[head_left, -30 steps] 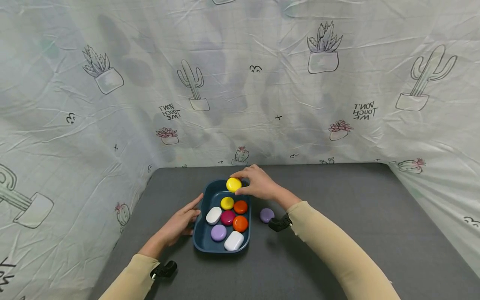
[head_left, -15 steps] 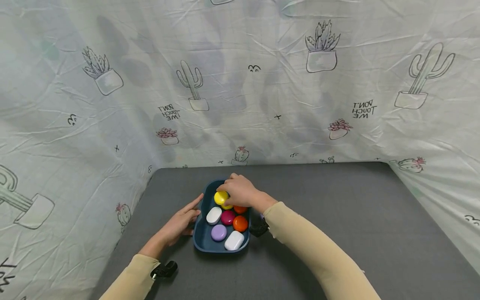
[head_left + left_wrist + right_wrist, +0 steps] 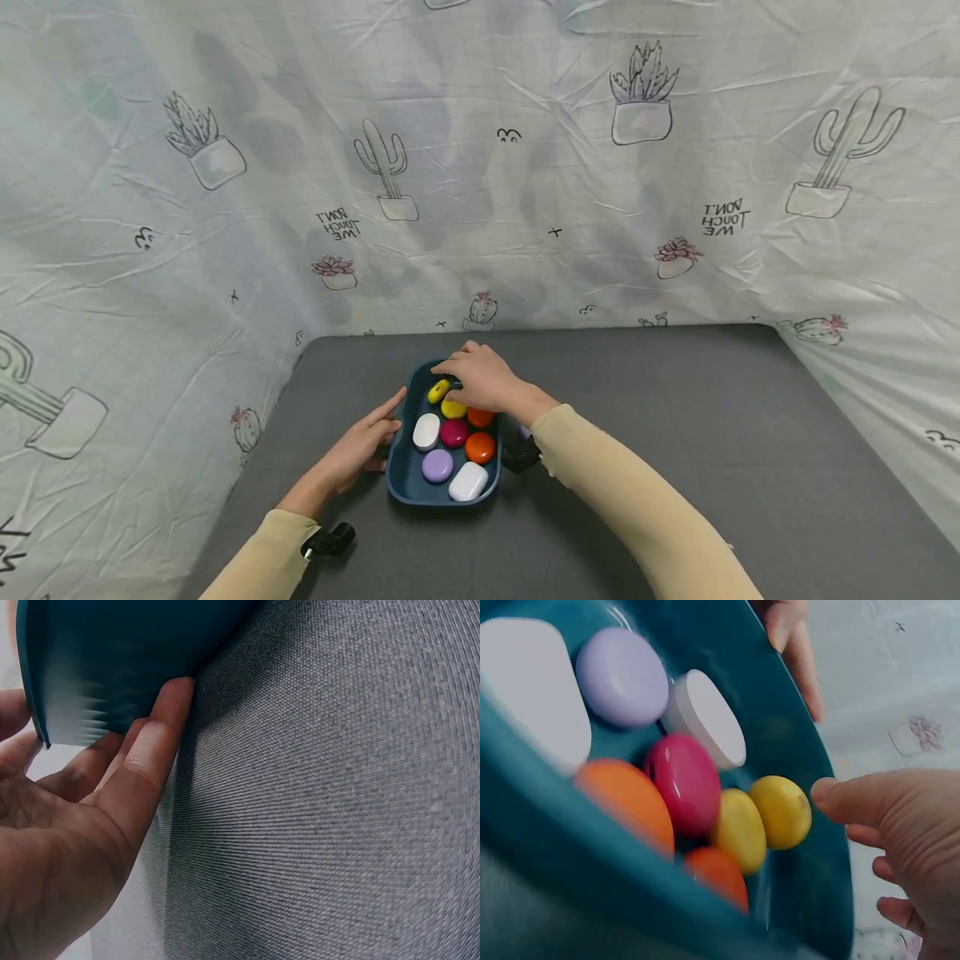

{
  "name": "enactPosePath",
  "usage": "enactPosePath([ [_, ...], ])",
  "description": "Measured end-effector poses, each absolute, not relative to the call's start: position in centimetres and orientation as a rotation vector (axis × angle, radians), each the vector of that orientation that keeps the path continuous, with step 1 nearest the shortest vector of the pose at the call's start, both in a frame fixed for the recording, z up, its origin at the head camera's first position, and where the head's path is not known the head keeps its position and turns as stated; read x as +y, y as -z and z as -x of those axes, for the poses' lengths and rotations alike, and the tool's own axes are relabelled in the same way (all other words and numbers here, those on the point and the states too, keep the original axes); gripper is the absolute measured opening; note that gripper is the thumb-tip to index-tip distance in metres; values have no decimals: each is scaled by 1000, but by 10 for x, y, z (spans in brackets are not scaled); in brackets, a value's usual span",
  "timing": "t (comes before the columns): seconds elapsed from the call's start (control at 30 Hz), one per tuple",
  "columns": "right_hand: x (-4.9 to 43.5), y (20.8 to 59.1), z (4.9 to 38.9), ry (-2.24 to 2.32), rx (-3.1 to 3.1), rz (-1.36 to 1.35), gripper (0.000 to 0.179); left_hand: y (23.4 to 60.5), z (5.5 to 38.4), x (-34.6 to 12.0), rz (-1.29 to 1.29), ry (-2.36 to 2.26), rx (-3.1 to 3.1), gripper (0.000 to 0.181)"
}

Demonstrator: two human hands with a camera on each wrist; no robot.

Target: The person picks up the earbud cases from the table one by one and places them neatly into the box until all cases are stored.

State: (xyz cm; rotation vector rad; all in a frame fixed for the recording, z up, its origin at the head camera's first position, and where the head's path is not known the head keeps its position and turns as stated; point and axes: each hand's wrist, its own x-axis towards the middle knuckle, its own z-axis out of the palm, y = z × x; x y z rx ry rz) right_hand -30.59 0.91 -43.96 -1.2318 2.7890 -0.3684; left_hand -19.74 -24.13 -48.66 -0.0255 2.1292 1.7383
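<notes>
A dark blue tray [image 3: 406, 485] holds several glossy rounded pieces. My left hand [image 3: 358, 448] touches the tray's outer left wall with fairly straight fingers, also seen close up in the left wrist view. Over the far end hovers my right hand [image 3: 483, 380], fingers spread. Just in front of it a yellow disc [image 3: 438, 392] stands tilted against a second yellow disc [image 3: 453, 408]. In the right wrist view the thumb [image 3: 836, 793] is close to the tilted yellow disc [image 3: 781, 812] but apart from it. The other right fingers are partly hidden.
Also in the tray are a white oval [image 3: 427, 432], a magenta disc [image 3: 453, 433], a lavender disc [image 3: 437, 466], a white rounded block [image 3: 468, 482] and two orange discs [image 3: 480, 448]. Outside, another lavender piece [image 3: 524, 432] is mostly hidden by the right wrist. Patterned cloth [image 3: 450, 167] backs the grey table.
My right hand has moved left and down over the tray with the yellow disc, then let go of it. The disc now leans on its side. The left hand has stayed put.
</notes>
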Motion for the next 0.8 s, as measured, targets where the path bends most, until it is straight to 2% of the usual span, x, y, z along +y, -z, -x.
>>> enactPosePath([
  [0.43,78,425,307,636,2896,1198,48,486,190,-240,32,-1744,2139,59],
  [0.8,123,428,295,682,2886,1113,56,487,184,-237,39,-1756,2126,59],
])
